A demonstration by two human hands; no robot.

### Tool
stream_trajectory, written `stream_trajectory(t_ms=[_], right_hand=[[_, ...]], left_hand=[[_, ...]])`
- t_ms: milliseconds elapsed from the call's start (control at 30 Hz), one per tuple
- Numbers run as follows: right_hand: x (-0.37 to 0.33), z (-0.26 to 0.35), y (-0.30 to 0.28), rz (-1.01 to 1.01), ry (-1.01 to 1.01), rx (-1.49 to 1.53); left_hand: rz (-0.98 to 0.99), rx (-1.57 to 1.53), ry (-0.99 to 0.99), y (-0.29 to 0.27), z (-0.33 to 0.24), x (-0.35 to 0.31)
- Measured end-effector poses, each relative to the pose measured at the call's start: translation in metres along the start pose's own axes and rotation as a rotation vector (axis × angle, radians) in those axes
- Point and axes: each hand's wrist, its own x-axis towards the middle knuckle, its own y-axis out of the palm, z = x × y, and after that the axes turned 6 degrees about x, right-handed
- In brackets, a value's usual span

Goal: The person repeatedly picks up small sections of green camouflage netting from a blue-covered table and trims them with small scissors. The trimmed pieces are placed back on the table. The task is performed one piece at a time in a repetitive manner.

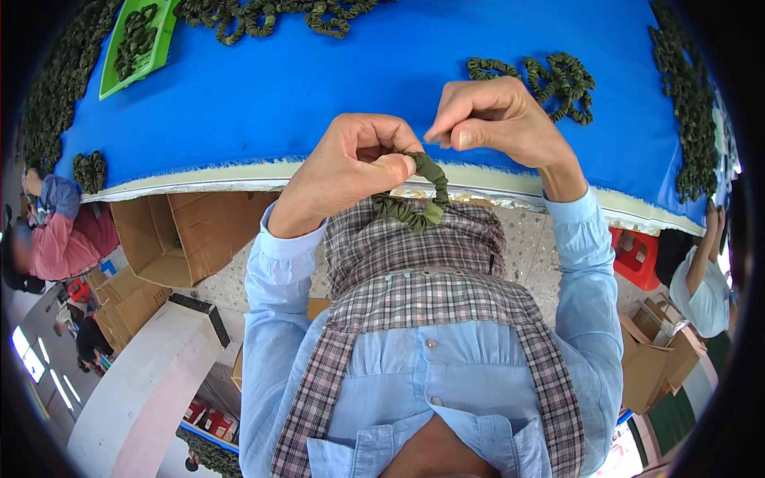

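Note:
A dark green gathered fabric scrunchie (437, 179) hangs from my left hand (343, 167), pinched between thumb and fingers over the table's near edge. A small lighter green tag shows on its lower side. My right hand (510, 123) is raised just to the right, apart from the scrunchie. Its thumb and fingers are drawn together; whatever they hold, if anything, is too small to make out. Beyond that hand, a small cluster of scrunchies (562, 84) lies on the blue tablecloth (295, 88), partly hidden by the hand.
A green plastic basket (165, 44) with scrunchies sits at the far left. More lie along the far edge, with large heaps at the left (60, 88) and right (687, 103). Below the table are an open cardboard box (215, 239) and a red stool (637, 259). Other people sit at both sides.

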Motion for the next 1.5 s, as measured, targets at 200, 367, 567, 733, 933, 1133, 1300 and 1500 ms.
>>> stream_trajectory(t_ms=[200, 367, 567, 733, 933, 1133, 1300, 1500], right_hand=[[-0.001, 0.011, 0.023, -0.208, -0.015, -0.293], [-0.005, 0.014, 0.057, -0.453, -0.234, -0.697], [-0.011, 0.003, 0.082, -0.658, -0.353, -0.821], [-0.008, -0.004, 0.082, -0.643, -0.467, -0.941], [-0.007, -0.006, 0.079, -0.627, -0.496, -0.944], [-0.006, -0.008, 0.078, -0.643, -0.529, -0.982], [-0.006, -0.01, 0.08, -0.683, -0.57, -1.028], [-0.006, -0.01, 0.075, -0.65, -0.598, -1.067]], left_hand=[[-0.291, 0.094, 0.108, 0.009, 0.014, 0.005], [-0.661, 0.21, 0.435, 0.023, 0.032, 0.016], [-0.876, 0.375, 0.682, 0.03, 0.041, 0.02], [-0.884, 0.411, 0.725, 0.034, 0.04, 0.018], [-0.869, 0.383, 0.722, 0.034, 0.042, 0.019], [-0.889, 0.431, 0.737, 0.035, 0.04, 0.018], [-0.918, 0.47, 0.766, 0.034, 0.042, 0.021], [-0.951, 0.537, 0.786, 0.034, 0.041, 0.022]])
